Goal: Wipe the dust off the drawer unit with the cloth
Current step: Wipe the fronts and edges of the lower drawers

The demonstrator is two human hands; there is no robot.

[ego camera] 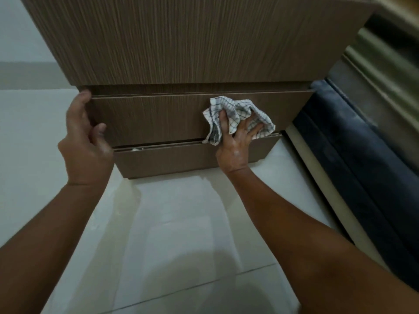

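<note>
The brown wood-grain drawer unit [181, 53] fills the upper middle of the head view, seen from above. Its middle drawer front [154, 118] stands slightly pulled out, with a lower drawer front [172, 159] beneath it. A white checked cloth [235, 114] is pressed against the right part of the middle drawer front by my right hand [235, 143], fingers spread into the cloth. My left hand [86, 141] grips the left end of that drawer front, fingers curled around its edge.
Pale glossy floor tiles [181, 234] spread below the unit. A dark blue upholstered bed edge [353, 159] runs along the right, close to the unit's right side. A light wall [22, 41] stands at the left.
</note>
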